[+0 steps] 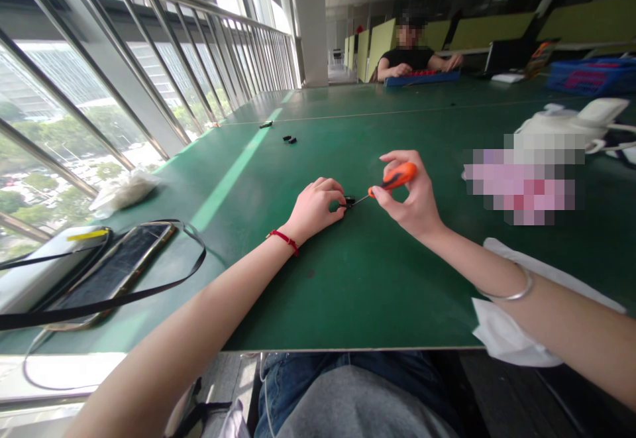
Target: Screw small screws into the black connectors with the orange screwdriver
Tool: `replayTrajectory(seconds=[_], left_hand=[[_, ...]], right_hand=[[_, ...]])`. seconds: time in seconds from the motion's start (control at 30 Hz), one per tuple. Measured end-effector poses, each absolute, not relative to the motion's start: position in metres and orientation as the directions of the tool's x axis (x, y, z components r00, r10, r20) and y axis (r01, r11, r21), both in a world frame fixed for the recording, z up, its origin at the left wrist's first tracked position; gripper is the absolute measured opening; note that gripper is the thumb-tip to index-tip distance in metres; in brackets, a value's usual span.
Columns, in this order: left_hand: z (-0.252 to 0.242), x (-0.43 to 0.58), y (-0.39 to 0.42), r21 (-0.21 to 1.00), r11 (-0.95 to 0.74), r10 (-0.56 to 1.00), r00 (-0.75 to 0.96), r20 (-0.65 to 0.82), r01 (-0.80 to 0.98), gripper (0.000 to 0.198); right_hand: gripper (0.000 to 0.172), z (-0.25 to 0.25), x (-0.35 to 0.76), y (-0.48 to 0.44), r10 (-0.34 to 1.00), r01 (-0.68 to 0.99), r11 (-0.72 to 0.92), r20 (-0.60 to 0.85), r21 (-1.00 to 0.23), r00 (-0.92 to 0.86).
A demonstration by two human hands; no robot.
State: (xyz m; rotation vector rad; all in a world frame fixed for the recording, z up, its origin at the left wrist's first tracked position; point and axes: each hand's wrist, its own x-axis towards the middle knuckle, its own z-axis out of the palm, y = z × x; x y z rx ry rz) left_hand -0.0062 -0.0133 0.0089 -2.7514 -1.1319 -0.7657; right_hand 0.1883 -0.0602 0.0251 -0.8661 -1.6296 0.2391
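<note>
My left hand (320,209) rests on the green tabletop, its thumb and fingers pinching a small black part (350,201). In my right hand (410,196) is a screwdriver with an orange and black handle (401,175), held tilted between thumb and fingers. Its thin metal shaft (361,199) slants down to the left, and the tip meets the black part or lies right at it; exact contact is too small to tell. Farther back on the table lie other small black pieces (289,139) and one more black piece (266,124).
On the left are a phone (114,272) with a black strap, a white box (44,266) and a plastic bag (126,189). White tissue (511,332) lies under my right forearm. A pale bottle (556,126) stands right. Across the table, a person (412,57) works at a blue tray (422,79); a blue basket (591,75) sits beyond.
</note>
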Motion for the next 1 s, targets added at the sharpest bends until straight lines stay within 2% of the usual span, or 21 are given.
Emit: replayTrajectory(seconds=[0.07, 0.13, 0.2, 0.37, 0.6, 0.8, 0.93, 1.0], left_hand=[[0.009, -0.006, -0.013, 0.125, -0.727, 0.643, 0.605, 0.469, 0.676, 0.014], [0.009, -0.007, -0.012, 0.124, -0.728, 0.642, 0.608, 0.467, 0.674, 0.014], [0.009, -0.008, -0.012, 0.119, -0.732, 0.639, 0.614, 0.463, 0.671, 0.014], [0.009, -0.010, -0.011, 0.091, -0.754, 0.616, 0.651, 0.443, 0.651, 0.018], [0.010, -0.010, -0.011, 0.083, -0.762, 0.612, 0.673, 0.416, 0.642, 0.023], [0.015, -0.006, -0.020, 0.101, -0.555, 0.758, 0.452, 0.470, 0.826, 0.017], [0.016, 0.003, -0.036, 0.130, -0.454, 0.831, 0.367, 0.418, 0.881, 0.011], [0.016, 0.008, -0.043, 0.129, -0.444, 0.845, 0.366, 0.390, 0.887, 0.016]], right_hand=[[0.010, 0.025, 0.190, -0.061, 0.668, 0.465, 0.668, 0.743, -0.580, -0.033], [0.023, 0.026, 0.191, -0.061, 0.667, 0.505, 0.652, 0.744, -0.566, -0.028], [0.029, 0.026, 0.192, -0.062, 0.652, 0.504, 0.651, 0.758, -0.568, 0.012], [0.027, 0.026, 0.191, -0.061, 0.676, 0.499, 0.642, 0.737, -0.582, -0.011], [0.025, 0.026, 0.188, -0.066, 0.641, 0.537, 0.669, 0.765, -0.514, -0.065], [0.025, 0.027, 0.187, -0.068, 0.626, 0.536, 0.686, 0.774, -0.492, -0.090], [0.027, 0.027, 0.187, -0.067, 0.637, 0.529, 0.665, 0.770, -0.527, -0.034], [0.027, 0.027, 0.187, -0.066, 0.658, 0.525, 0.652, 0.753, -0.547, -0.031]])
